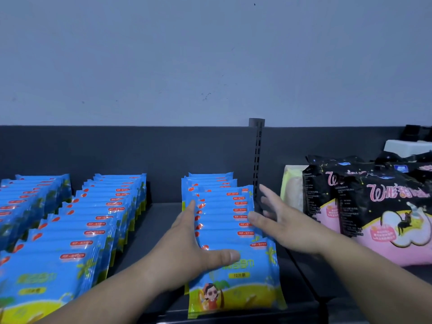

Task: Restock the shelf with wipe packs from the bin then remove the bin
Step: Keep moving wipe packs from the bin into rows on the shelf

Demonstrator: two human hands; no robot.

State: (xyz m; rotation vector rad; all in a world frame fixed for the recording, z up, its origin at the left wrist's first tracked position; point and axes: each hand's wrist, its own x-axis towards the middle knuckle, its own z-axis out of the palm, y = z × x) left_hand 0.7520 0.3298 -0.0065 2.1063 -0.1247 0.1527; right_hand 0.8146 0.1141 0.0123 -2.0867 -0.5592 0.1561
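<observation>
Blue and yellow wipe packs stand in rows on a dark shelf (161,235). The right-hand row of wipe packs (224,220) sits between my hands. My left hand (187,251) lies flat along the row's left side, its thumb across the front pack (236,288). My right hand (280,220) has straight, spread fingers at the row's right side, thumb touching the pack tops. Two more rows of wipe packs (93,220) fill the shelf's left part. No bin is in view.
A slotted metal upright (257,160) rises behind the right-hand row. Black and pink packages (374,206) and a pale pack (292,190) occupy the neighbouring bay on the right. A grey wall stands above the shelf's dark back panel.
</observation>
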